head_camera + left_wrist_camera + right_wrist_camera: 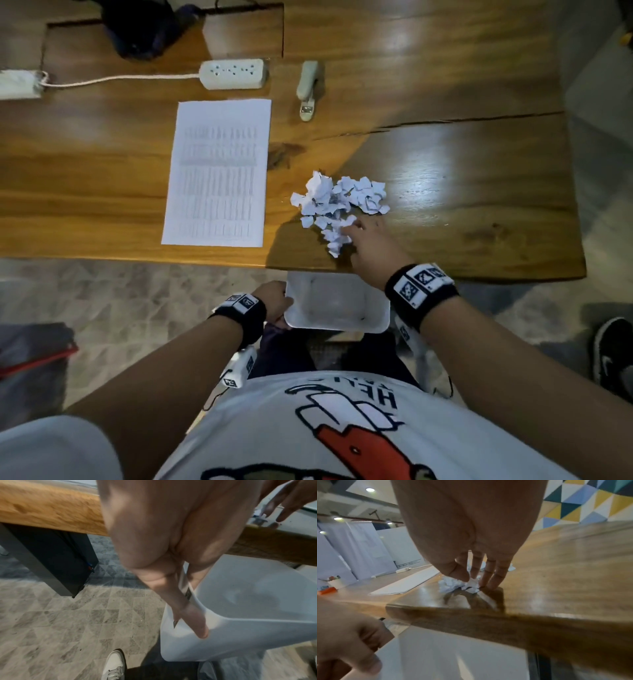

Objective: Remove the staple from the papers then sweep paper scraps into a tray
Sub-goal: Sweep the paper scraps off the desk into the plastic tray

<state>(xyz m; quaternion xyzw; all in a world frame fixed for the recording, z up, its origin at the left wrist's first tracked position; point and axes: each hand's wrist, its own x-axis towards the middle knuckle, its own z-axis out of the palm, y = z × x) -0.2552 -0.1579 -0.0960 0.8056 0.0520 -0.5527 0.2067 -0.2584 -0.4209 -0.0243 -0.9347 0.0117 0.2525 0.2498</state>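
Wooden table point(445, 205) — right hand point(368, 246) on paper scraps point(337, 205); left hand point(274, 301) grips tray point(339, 325).

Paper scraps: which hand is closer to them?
Right. The right hand touches the paper scraps on the table; the left hand holds the tray below the edge.

One wooden table point(445, 164). One printed paper stack point(215, 171), sheet count unclear. One stapler point(307, 89). Two power strips point(233, 73) point(20, 84). One scrap pile point(337, 205), perhaps two dozen pieces. One white tray point(337, 303). Two hands point(274, 301) point(371, 250).
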